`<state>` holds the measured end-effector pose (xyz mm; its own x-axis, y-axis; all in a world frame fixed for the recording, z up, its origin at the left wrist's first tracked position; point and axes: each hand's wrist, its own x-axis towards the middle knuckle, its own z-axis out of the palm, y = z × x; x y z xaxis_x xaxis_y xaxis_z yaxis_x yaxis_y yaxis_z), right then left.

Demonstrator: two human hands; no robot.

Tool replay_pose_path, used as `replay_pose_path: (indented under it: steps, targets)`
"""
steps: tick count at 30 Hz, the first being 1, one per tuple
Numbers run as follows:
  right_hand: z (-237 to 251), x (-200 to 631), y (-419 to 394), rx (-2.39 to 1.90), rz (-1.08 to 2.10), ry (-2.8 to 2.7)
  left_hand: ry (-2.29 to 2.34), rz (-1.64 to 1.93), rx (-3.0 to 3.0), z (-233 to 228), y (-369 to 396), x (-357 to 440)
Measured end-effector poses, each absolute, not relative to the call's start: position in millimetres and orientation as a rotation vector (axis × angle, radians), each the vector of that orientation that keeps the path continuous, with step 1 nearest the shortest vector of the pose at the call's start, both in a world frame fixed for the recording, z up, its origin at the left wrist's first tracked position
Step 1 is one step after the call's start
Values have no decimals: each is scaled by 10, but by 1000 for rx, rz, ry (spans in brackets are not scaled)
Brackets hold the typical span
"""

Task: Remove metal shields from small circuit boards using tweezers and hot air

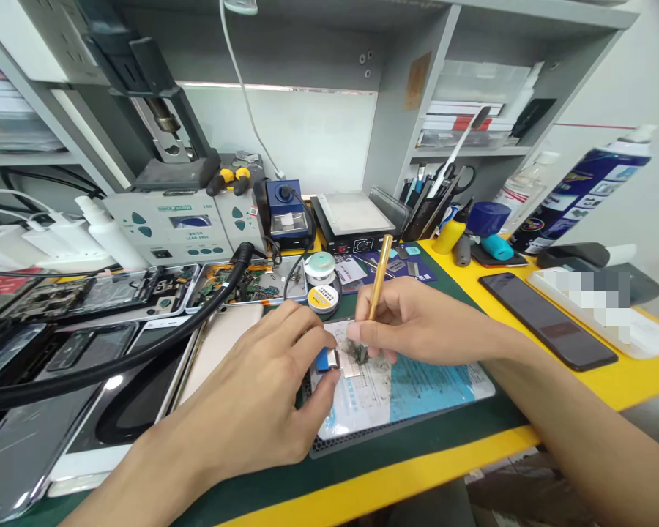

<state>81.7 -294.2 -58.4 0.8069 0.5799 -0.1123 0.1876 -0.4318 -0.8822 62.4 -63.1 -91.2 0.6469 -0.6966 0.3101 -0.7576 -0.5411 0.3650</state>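
Between the thumb and fingers of my left hand (269,384) is a small blue and silver piece (326,359), whose exact kind I cannot make out. My right hand (417,322) grips a slim gold pen-shaped tool (381,271), tilted with its top up and its tip hidden behind the fingers. Just beside the silver end lies a small pale flat part (352,369), with dark crumbs (356,351) around it near my right fingertips. Both hands are over a glossy white and blue printed sheet (439,388), which is scattered with dark specks.
Phones and phone shells (126,388) crowd the left, crossed by a thick black hose (198,322). Behind stand a grey hot-air station (192,219), a heating plate (356,216), round tins (323,298) and a tool holder (422,216). A dark phone (546,318) rests on the right.
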Motion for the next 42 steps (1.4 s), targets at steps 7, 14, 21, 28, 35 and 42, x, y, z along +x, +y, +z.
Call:
replay_pose_path:
  steps: [7,14,21,28,35,42]
  targets:
    - [-608,904,-3010,-1978,451,-467,-1147,182,2384,-906,-615,616]
    - [-588,958,-3013,-1967,356,-301,-1144,167,2404,-914,-611,621]
    - [-615,996,-2978,-2000,314,-244,-1156,151,2404,-922,-615,616]
    - [-629,1012,-2985,-1995,296,-225,-1156,134,2410,-911,-602,603]
    - [-670,1027,-2991,-1987,299,-234,-1160,152,2412,-903,-604,591]
    - [-695,1052,-2997,-1981,312,-233,-1206,209,2424,-955,-604,604]
